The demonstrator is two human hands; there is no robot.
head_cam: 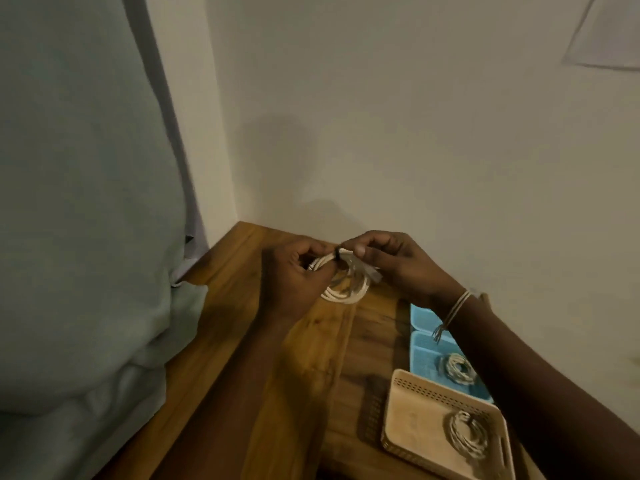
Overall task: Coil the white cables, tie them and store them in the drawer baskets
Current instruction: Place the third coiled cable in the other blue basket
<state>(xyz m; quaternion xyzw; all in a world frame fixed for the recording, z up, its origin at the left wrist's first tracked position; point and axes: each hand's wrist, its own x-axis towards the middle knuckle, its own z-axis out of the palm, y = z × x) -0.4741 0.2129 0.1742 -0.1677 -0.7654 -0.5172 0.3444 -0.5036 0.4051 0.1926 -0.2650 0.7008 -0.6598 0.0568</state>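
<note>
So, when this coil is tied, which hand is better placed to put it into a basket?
The right hand, probably. Both hands hold the white coil, but the beige basket and the blue basket lie on the right side, beside the right forearm; the left hand would have to cross over.

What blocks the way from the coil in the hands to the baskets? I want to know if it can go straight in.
Nothing visible blocks it. Both hands, left and right, hold the white coil above the wooden top. The beige basket and blue basket lie open-topped, each already holding one coil with bare floor beside it.
</note>
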